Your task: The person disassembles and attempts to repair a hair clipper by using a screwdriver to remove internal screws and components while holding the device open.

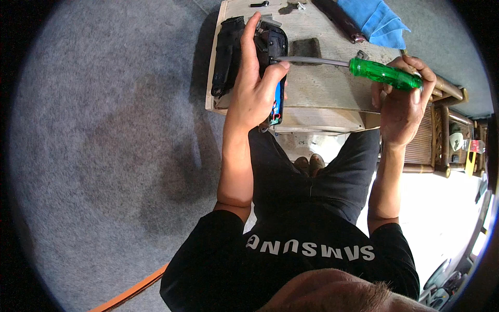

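My left hand (249,96) is closed around a black plastic housing (279,40) of some device, holding it on the wooden table. Its thumb lies beside the screwdriver shaft. Blue parts and thin wires (276,104) show at the housing's near end. In my right hand (403,112) is a screwdriver with a clear green handle (384,74), held nearly level. The metal shaft points left, and its tip meets the housing by a small screw or hole; which of the two I cannot tell. A separate black shell-like piece (227,57) lies just left of my left hand.
On the pale wooden table (338,86) are a dark rectangular block (306,50), a blue cloth (371,23), a long dark brown item (338,18) and a small black part (259,4). Bamboo furniture (434,132) stands at the right. A grey wall-like surface (114,130) fills the left.
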Available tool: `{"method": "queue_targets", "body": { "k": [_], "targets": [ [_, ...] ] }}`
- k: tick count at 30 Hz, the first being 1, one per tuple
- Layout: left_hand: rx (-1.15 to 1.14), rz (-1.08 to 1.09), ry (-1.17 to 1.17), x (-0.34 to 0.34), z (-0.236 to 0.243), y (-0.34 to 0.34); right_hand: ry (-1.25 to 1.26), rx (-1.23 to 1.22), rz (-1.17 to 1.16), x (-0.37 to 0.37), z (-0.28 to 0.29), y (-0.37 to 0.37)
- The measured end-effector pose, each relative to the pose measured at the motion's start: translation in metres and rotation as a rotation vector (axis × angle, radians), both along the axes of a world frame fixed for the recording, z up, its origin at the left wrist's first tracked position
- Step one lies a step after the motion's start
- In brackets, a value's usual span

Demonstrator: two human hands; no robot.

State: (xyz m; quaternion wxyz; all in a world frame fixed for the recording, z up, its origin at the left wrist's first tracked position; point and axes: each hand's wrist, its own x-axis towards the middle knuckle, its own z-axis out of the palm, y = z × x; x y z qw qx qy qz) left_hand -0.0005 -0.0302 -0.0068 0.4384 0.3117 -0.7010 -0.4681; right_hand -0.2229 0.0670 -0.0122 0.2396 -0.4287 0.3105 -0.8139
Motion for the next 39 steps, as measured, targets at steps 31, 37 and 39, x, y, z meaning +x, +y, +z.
{"method": "queue_targets", "body": {
  "k": [31,37,39],
  "targets": [
    [0.048,-0.007,0.044,-0.003,0.004,0.004,0.084,0.103,-0.089,-0.010,-0.006,0.006],
    [0.040,-0.002,0.037,-0.003,0.001,0.002,0.116,0.050,-0.099,0.001,0.001,0.005],
    [0.015,0.000,0.020,-0.002,0.001,0.001,0.196,0.096,-0.163,-0.003,-0.001,0.009]
  ]
}}
